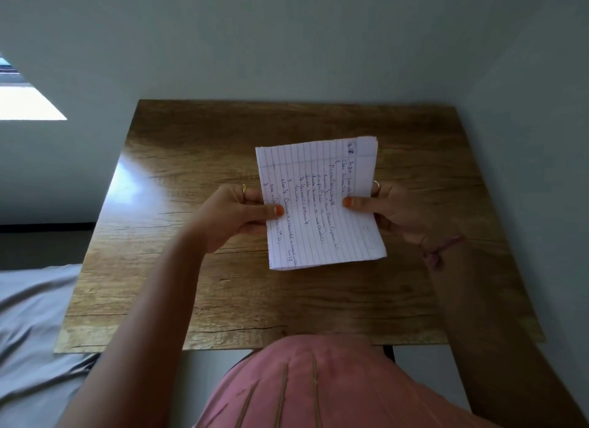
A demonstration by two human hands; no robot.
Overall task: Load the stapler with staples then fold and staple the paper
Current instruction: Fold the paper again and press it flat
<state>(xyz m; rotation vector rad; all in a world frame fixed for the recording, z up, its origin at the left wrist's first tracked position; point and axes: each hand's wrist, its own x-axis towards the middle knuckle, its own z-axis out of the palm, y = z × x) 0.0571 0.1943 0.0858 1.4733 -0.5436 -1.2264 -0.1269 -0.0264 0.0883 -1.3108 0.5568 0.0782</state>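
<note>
Paper (320,204) pinched from both sides, raised a little over the tabletop (197,159), its lined, handwritten face turned up. Left hand (237,215) clamped on the left edge, thumb laid across the top of the sheet, fingers curled beneath. Right hand (387,212) clamped on the right edge the same way, thumb reaching inward over the writing, fingers hidden behind the sheet. Looks already folded: layered edges stacked at the corner beyond the right hand, and a slight bow between the two thumbs.

Probably the folding step in hand, or a squaring-up just ahead of stapling. To do it well: keep both pinches level and opposite each other. Bring the loose edges flush before pressing anything. Set the sheet down on the tabletop below the hands, then run a thumb along the crease from the middle outward, so the layers lie flat and do not spring open. Avoid tugging the hands apart, since thin paper held this taut could tear at the thumbs.

Beyond the hands only bare wood and a wall. No stapler and no staples anywhere in view, so cannot tell whether loading is done; worth fetching the stapler before letting go of the aligned layers.
</note>
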